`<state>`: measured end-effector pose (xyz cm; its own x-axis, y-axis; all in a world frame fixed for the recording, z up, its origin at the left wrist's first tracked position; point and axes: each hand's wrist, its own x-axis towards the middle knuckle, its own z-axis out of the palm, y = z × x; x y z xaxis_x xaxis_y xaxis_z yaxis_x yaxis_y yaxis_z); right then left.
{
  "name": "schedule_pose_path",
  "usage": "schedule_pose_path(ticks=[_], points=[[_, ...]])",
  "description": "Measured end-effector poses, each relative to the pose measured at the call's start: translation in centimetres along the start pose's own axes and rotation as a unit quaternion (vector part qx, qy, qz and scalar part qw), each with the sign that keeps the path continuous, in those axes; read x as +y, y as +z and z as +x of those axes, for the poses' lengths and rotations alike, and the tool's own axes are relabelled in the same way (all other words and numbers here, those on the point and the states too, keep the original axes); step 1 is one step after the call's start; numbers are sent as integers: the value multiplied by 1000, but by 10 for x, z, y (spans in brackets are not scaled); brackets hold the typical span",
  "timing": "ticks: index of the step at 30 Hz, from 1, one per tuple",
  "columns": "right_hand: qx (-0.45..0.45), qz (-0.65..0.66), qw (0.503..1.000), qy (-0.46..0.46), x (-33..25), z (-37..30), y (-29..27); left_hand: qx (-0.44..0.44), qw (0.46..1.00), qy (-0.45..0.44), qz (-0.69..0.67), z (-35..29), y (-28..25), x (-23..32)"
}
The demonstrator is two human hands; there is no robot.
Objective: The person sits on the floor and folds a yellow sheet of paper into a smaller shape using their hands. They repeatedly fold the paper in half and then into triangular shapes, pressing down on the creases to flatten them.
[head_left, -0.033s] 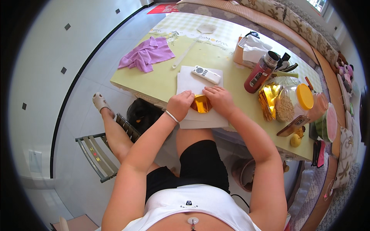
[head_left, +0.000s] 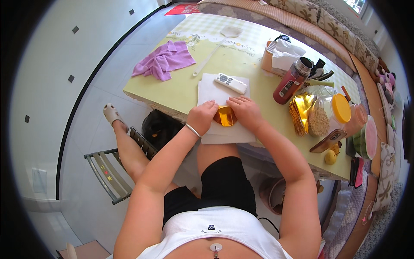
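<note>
A shiny piece of gold foil paper (head_left: 226, 117) lies over white paper (head_left: 228, 137) at the table's near edge. My left hand (head_left: 202, 116) grips its left side, with a bracelet round the wrist. On the other side my right hand (head_left: 246, 111) grips it too, fingers closed along its far right edge. The fingers cover parts of the foil's edges. Just beyond my hands a white remote control (head_left: 231, 83) rests on the white paper. To the right, a stack of gold foil sheets (head_left: 300, 113) leans beside a clear jar with a yellow lid (head_left: 340, 108).
A red thermos (head_left: 290, 84) and a tissue box (head_left: 269, 56) stand at the right. Nearer are a phone (head_left: 328, 141), a yellow fruit (head_left: 330, 157) and a cut watermelon (head_left: 366, 138). Left lie a purple cloth (head_left: 166, 61) and a white flyswatter (head_left: 231, 32). A folding stool (head_left: 110, 175) stands on the floor.
</note>
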<state>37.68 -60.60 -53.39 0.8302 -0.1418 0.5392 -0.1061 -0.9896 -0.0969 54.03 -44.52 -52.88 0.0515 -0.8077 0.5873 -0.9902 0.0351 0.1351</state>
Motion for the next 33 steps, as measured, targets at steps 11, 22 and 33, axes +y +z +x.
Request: schedule_pose_path(ticks=[11,22,33], points=[[-84,9,996,3,8,-19,2,-45,998,43,10,-11,10,-1],[-235,33,965,114,-15,-39,-30,-74,996,-51,-21,-47,-11,3],[-215,54,965,140,-22,-46,-36,-63,997,-14,36,-51,-11,20]])
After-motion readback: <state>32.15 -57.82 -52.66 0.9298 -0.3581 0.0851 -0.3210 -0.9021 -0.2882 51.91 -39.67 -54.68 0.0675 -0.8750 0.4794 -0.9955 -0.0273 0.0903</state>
